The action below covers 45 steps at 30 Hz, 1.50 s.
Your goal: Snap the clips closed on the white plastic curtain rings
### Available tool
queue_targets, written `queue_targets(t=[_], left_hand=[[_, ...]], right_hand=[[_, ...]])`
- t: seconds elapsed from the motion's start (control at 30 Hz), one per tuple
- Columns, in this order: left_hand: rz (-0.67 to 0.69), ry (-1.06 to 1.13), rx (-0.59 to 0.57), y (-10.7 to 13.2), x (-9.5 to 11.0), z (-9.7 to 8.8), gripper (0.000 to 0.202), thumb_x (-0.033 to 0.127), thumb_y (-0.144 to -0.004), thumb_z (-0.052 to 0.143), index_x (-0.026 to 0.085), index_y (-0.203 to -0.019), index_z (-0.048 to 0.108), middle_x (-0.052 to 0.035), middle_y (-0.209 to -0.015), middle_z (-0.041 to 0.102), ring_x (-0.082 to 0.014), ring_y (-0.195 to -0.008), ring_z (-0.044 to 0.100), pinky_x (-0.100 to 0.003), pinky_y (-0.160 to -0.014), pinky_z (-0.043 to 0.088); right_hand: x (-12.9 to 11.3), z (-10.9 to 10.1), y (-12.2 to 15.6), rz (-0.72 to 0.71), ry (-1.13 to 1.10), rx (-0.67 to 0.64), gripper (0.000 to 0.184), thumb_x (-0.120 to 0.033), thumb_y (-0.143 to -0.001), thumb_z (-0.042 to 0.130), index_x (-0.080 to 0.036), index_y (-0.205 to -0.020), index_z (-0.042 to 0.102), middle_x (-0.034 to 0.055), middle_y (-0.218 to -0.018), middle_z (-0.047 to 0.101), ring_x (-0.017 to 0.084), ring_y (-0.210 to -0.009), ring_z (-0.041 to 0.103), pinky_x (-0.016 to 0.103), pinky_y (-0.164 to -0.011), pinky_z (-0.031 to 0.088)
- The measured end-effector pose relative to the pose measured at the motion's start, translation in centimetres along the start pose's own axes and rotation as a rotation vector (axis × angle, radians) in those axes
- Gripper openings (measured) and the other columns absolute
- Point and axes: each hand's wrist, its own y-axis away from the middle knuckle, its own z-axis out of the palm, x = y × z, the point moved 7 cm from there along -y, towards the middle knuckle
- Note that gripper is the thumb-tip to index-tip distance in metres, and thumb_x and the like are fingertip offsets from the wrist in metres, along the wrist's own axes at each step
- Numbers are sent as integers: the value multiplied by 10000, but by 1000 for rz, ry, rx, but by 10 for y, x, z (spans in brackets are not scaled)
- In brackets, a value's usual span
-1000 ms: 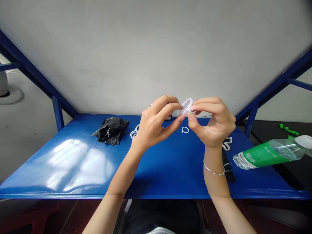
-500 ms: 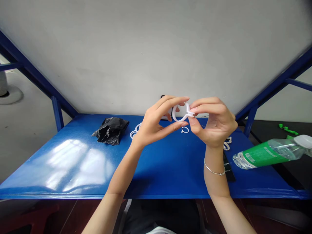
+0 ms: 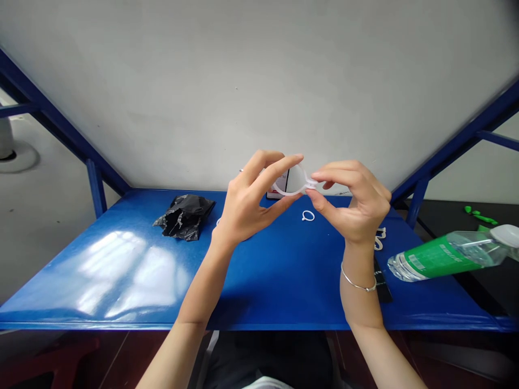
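Note:
Both of my hands are raised above the blue table (image 3: 251, 281) and hold one white plastic ring (image 3: 292, 186) between them. My left hand (image 3: 251, 202) pinches the ring's left side with thumb and forefinger. My right hand (image 3: 352, 202) pinches its right end, where a small clasp shows. A small white ring (image 3: 308, 216) lies on the table just below the hands. More white rings (image 3: 379, 239) lie behind my right wrist, partly hidden.
A crumpled black plastic bag (image 3: 184, 216) lies at the table's back left. A clear bottle with a green label (image 3: 446, 254) lies tilted at the right edge. A flat black strip (image 3: 381, 283) lies under my right wrist. A grey wall and blue frame posts stand behind.
My hands have shifted a little to the left and turned the white ring, which now lies flatter between my fingertips. The rings left of my left hand are now hidden behind it.

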Motion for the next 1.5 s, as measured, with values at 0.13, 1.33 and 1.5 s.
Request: queue_targets(t=[0.13, 1.33, 1.5], left_hand=[[-13, -36, 7, 0, 0, -1, 365, 255, -877, 646, 225, -1229, 553, -58, -1038, 635, -133, -830, 619, -219, -599, 553], [26, -78, 92, 2, 0, -9, 330, 417, -827, 701, 223, -1085, 632, -8, -844, 658, -118, -716, 622, -235, -566, 556], [-31, -113, 34, 2, -2, -8, 358, 440, -811, 704, 218, -1084, 637, -26, -843, 676, -145, -755, 656, -246, -607, 566]], right_hand=[[3, 2, 1, 24, 49, -20, 86, -223, -863, 659, -252, -943, 646, 3, -858, 710, 165, -746, 677, 302, -596, 565], [5, 2, 4, 87, -50, 62, 87, -219, -848, 686, -240, -873, 606, -18, -805, 695, 139, -693, 657, 282, -574, 536], [9, 5, 8, 115, -27, 47, 91, -274, -866, 669, -234, -838, 592, -12, -790, 683, 145, -688, 662, 289, -588, 545]])
